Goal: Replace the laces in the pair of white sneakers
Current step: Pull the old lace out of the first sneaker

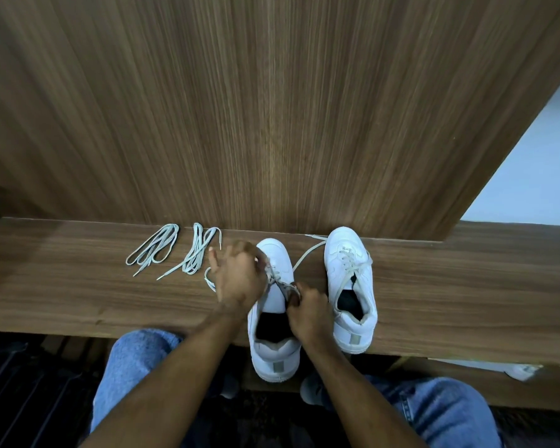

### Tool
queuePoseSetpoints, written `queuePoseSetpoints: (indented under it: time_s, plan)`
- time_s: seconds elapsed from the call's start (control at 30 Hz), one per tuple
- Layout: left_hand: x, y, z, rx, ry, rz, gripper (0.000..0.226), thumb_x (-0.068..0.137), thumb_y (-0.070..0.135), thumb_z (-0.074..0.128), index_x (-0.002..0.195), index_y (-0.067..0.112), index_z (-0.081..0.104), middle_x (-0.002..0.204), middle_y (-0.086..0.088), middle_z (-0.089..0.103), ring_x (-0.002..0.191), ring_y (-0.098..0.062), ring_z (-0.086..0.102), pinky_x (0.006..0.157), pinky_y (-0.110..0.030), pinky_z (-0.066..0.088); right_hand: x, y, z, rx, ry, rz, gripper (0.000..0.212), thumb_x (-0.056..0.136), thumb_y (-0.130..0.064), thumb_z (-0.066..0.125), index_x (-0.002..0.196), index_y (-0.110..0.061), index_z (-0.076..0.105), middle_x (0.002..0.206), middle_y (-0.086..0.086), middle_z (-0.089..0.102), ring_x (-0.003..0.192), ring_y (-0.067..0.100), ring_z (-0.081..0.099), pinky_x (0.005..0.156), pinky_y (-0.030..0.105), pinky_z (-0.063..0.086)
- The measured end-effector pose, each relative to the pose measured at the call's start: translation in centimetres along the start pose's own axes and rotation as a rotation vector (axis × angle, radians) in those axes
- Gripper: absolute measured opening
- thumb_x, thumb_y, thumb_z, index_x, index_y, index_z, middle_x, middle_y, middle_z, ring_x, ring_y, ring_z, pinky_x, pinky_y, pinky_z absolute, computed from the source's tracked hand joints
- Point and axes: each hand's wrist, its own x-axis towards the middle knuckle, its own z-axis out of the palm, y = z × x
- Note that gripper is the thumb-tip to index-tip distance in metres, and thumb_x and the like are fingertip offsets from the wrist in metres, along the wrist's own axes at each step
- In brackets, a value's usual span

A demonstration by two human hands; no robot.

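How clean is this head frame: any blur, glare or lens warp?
Head view: motion blur smears the left hand over the near sneaker, so its fingers are hard to read; the right hand and the spare laces are sharper. A soft vertical sheen runs down the wood panel. Wide-angle warp bends the shelf edges; below it is dark.

Matt wood-grain shelf [78,295] – smooth white sneakers [353,286], denim jeans [133,367].
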Motion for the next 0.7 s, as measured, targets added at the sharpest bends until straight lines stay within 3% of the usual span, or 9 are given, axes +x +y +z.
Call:
queuePoseSetpoints:
  time_s: [0.07, 0.1, 0.17, 0.27, 0.37, 0.43, 0.5, 0.6, 0.7]
  plan:
    - [1.2, 0.2, -1.5, -0.545, 0.153, -0.236, 0.023, 0.084, 0.012, 0.062, 0.068, 0.028, 0.065, 0.093, 0.000, 0.071, 0.082, -0.011, 0.064, 0.095, -0.038, 0.048, 0.0, 0.1, -0.1, -0.013, -0.009, -0.007, 0.018, 0.093, -0.019, 0.047, 0.098, -0.012, 0.062, 0.096, 0.013, 0.068, 0.094, 0.038, 0.062, 0.072, 0.036, 0.045]
    - [1.8, 0.3, -2.0, -0.765, 0.212, -0.329, 0.025, 0.085, 0.010, 0.064, 0.067, 0.026, 0.063, 0.088, -0.005, 0.072, 0.071, -0.007, 0.062, 0.087, -0.034, 0.052, 0.0, 0.2, -0.1, -0.006, -0.008, -0.011, 0.018, 0.093, -0.019, 0.047, 0.098, -0.012, 0.062, 0.096, 0.013, 0.068, 0.094, 0.038, 0.062, 0.073, 0.037, 0.046]
    - [2.2, 0.1, -2.6, -0.863, 0.283, -0.380, 0.021, 0.087, 0.013, 0.066, 0.070, 0.026, 0.062, 0.089, -0.007, 0.071, 0.072, -0.007, 0.061, 0.086, -0.037, 0.053, 0.0, 0.3, 0.0, 0.003, -0.009, -0.016, 0.017, 0.093, -0.019, 0.047, 0.098, -0.012, 0.061, 0.095, 0.013, 0.068, 0.093, 0.038, 0.062, 0.074, 0.038, 0.047]
    - [1.6, -0.5, -1.5, -0.623, 0.142, -0.327, 0.014, 0.081, 0.023, 0.065, 0.091, 0.033, 0.065, 0.110, -0.004, 0.066, 0.104, -0.022, 0.061, 0.095, -0.044, 0.048, 0.0, 0.2, -0.1, -0.009, -0.017, -0.004, 0.018, 0.094, -0.019, 0.046, 0.101, -0.014, 0.061, 0.096, 0.013, 0.068, 0.094, 0.038, 0.062, 0.075, 0.038, 0.046]
    - [-0.4, -0.5, 0.3, -0.189, -0.085, -0.156, 0.046, 0.080, 0.038, 0.067, 0.124, 0.030, 0.059, 0.139, -0.005, 0.043, 0.138, -0.028, 0.028, 0.111, -0.048, 0.027, -0.1, 0.2, -0.1, -0.005, -0.018, -0.014, 0.015, 0.092, -0.018, 0.047, 0.098, -0.014, 0.060, 0.094, 0.013, 0.068, 0.093, 0.037, 0.062, 0.073, 0.037, 0.046]
    - [-1.5, -0.1, 1.2, -0.037, -0.141, -0.034, 0.043, 0.079, 0.045, 0.065, 0.121, 0.036, 0.062, 0.146, -0.001, 0.035, 0.146, -0.027, 0.009, 0.117, -0.049, 0.012, -0.2, 0.1, -0.2, -0.016, -0.011, -0.028, 0.015, 0.091, -0.020, 0.047, 0.096, -0.014, 0.060, 0.093, 0.012, 0.068, 0.093, 0.037, 0.062, 0.072, 0.037, 0.044]
    - [-2.1, -0.2, 1.9, 0.068, -0.190, 0.006, 0.033, 0.083, 0.044, 0.061, 0.116, 0.039, 0.065, 0.150, 0.001, 0.032, 0.147, -0.024, 0.003, 0.117, -0.048, 0.004, -0.3, 0.0, -0.4, -0.023, -0.011, -0.042, 0.017, 0.092, -0.022, 0.047, 0.096, -0.014, 0.060, 0.094, 0.013, 0.068, 0.094, 0.037, 0.061, 0.071, 0.036, 0.042]
    - [-2.3, -0.2, 1.9, 0.179, -0.166, 0.067, 0.025, 0.090, 0.035, 0.054, 0.110, 0.034, 0.070, 0.145, 0.006, 0.041, 0.148, -0.021, 0.008, 0.117, -0.049, 0.000, -0.3, -0.1, -0.4, -0.022, -0.012, -0.038, 0.017, 0.091, -0.022, 0.046, 0.097, -0.014, 0.060, 0.094, 0.012, 0.068, 0.093, 0.037, 0.062, 0.068, 0.034, 0.038]
    - [-1.6, 0.0, 1.4, 0.131, -0.048, 0.134, 0.017, 0.086, 0.026, 0.059, 0.090, 0.026, 0.075, 0.126, 0.006, 0.055, 0.141, -0.020, 0.028, 0.115, -0.046, 0.011, -0.2, 0.0, -0.2, -0.006, -0.008, -0.013, 0.016, 0.091, -0.020, 0.046, 0.095, -0.015, 0.060, 0.092, 0.012, 0.068, 0.091, 0.036, 0.062, 0.067, 0.034, 0.039]
